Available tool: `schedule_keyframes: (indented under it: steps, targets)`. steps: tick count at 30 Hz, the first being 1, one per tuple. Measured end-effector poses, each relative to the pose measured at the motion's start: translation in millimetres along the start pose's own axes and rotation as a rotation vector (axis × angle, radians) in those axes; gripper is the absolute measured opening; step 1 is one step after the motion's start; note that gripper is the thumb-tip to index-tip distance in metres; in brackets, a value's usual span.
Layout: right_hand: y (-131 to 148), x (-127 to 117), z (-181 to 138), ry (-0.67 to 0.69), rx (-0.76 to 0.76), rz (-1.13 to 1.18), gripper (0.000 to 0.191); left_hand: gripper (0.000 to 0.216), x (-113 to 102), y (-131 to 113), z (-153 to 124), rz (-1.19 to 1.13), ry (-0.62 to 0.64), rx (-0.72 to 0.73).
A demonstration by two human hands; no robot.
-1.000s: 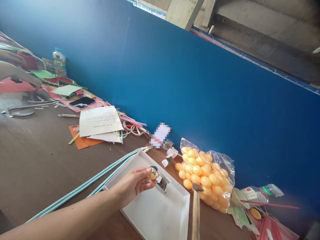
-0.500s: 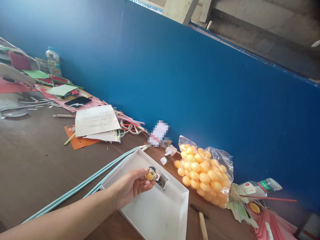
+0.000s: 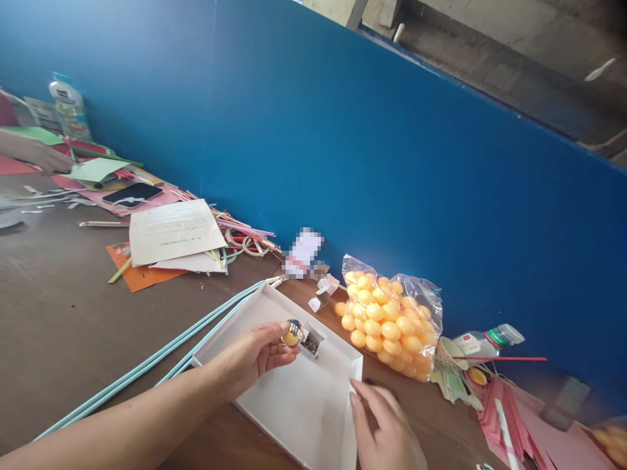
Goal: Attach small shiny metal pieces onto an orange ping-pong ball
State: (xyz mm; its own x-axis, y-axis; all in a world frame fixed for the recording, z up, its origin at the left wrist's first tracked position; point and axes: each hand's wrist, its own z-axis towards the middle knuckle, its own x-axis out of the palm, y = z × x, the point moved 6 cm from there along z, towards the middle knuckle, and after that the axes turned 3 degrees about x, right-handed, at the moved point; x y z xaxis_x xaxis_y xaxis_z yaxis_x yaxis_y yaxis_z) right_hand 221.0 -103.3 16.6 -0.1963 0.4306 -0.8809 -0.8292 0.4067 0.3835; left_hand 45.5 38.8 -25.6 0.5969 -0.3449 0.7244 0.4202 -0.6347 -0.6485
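Note:
A small shiny ball (image 3: 292, 333), part yellow and part silver, is pinched between the thumb and fingers of my left hand (image 3: 262, 352). That hand hovers above a shallow white tray (image 3: 313, 405). Inside the tray, just beyond my fingers, sits a little white box (image 3: 311, 343) of small dark metal bits. My right hand (image 3: 385, 427) is at the tray's right edge, its thumb and forefinger apart with nothing visible between them. Whether it touches the rim I cannot tell.
A clear bag of orange-yellow balls (image 3: 392, 326) leans by the blue partition (image 3: 294, 130). Light-blue tubes (image 3: 161, 349) run left of the tray. A bottle (image 3: 490, 341) and pink paper (image 3: 548, 424) lie right. Farther left are papers (image 3: 176, 228), a phone (image 3: 132, 194) and another person's hand (image 3: 42, 153).
My right hand has come into view at the tray's right edge, over where the hammer lay. My left hand still holds the ball. The view has shifted slightly right.

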Motion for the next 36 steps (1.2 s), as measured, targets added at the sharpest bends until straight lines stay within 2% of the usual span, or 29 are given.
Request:
schedule_keyframes:
  steps: [2,4,9,13,16,20,24,28,36]
  targets:
    - [10,21,25,0.193,0.011,-0.092,0.026,0.023,-1,-1,2,0.015,0.017,0.013]
    - [20,36,43,0.292,-0.007,-0.113,0.024,0.024,-2,-2,3,0.021,0.028,0.026]
    - [35,65,62,0.343,-0.019,-0.132,0.017,0.025,-2,-3,5,0.016,0.02,0.034]
    - [36,74,63,0.332,-0.026,-0.125,0.018,0.026,1,-3,4,0.01,0.019,0.02]
    - [30,69,63,0.314,-0.026,-0.107,0.014,0.027,3,-3,4,0.0,0.035,0.018]
    - [30,50,61,0.278,-0.016,-0.006,0.014,0.027,1,-2,5,-0.008,0.035,0.014]
    - [50,31,48,0.228,0.03,0.445,0.017,0.026,1,-1,4,-0.017,0.032,-0.006]
    - [74,30,32,0.295,0.053,0.789,0.023,0.025,5,-2,4,-0.025,0.054,-0.003]
    - [93,24,42,0.278,0.034,0.83,0.023,0.029,4,1,3,-0.053,0.087,-0.026]
